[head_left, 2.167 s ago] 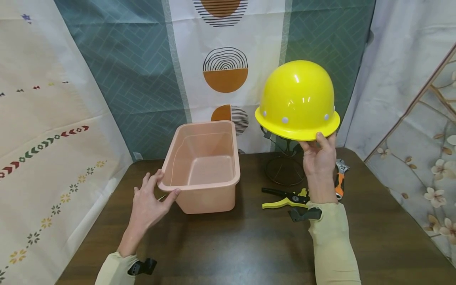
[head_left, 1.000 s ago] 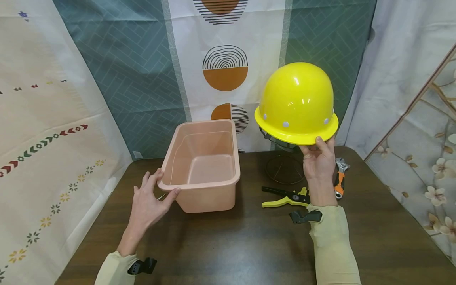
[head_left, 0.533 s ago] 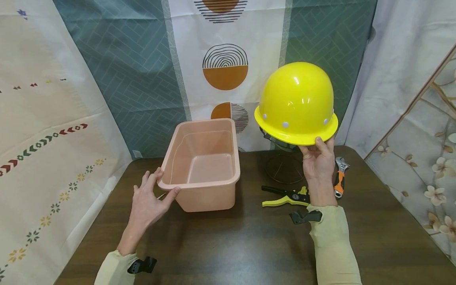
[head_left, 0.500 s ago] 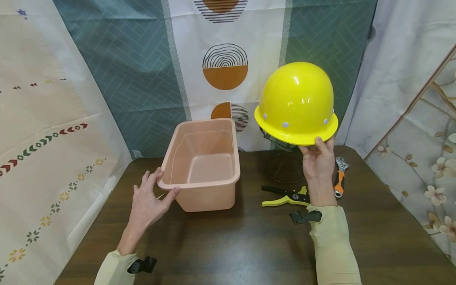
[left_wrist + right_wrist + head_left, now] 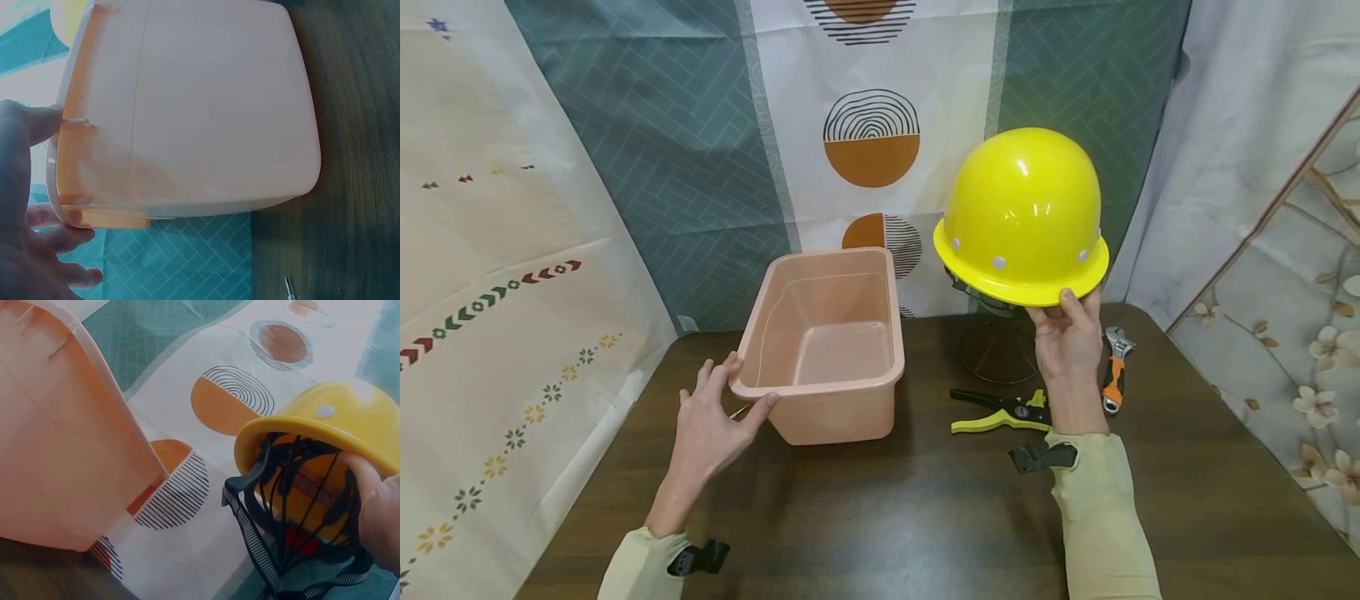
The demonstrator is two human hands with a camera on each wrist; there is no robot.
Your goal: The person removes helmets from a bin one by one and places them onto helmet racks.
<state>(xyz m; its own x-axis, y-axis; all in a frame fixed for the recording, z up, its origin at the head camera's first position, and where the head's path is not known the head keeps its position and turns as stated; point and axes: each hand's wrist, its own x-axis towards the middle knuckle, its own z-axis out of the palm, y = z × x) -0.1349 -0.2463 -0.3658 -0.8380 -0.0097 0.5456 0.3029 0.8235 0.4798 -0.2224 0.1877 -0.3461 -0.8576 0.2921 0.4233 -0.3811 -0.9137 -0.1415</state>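
My right hand [image 5: 1067, 346] grips the near brim of a yellow hard hat [image 5: 1024, 217], dome up. The right wrist view shows the dark harness and striped chin strap [image 5: 253, 540] under the hat [image 5: 369, 403], with thin dark wires running up inside. These seem to belong to the wire stand, whose round base [image 5: 997, 354] shows below; the brim hides its upper part. My left hand [image 5: 707, 425] holds the near left corner of a pink plastic basin [image 5: 835, 417], thumb and fingers on its rim. The basin stands upright, and no objects show inside.
Yellow-and-black pliers-like wire strippers [image 5: 1003, 414] lie left of my right wrist. An orange-handled adjustable wrench [image 5: 1117, 371] lies to its right. A thin metal tip [image 5: 289, 287] shows on the table beside the basin. Patterned cloths [image 5: 700, 167] hang around the brown table [image 5: 880, 517].
Since the earliest frame, my right hand has lowered the hard hat slightly and the stand's upper part has gone out of sight. Over the last second, only the head view shifts slightly.
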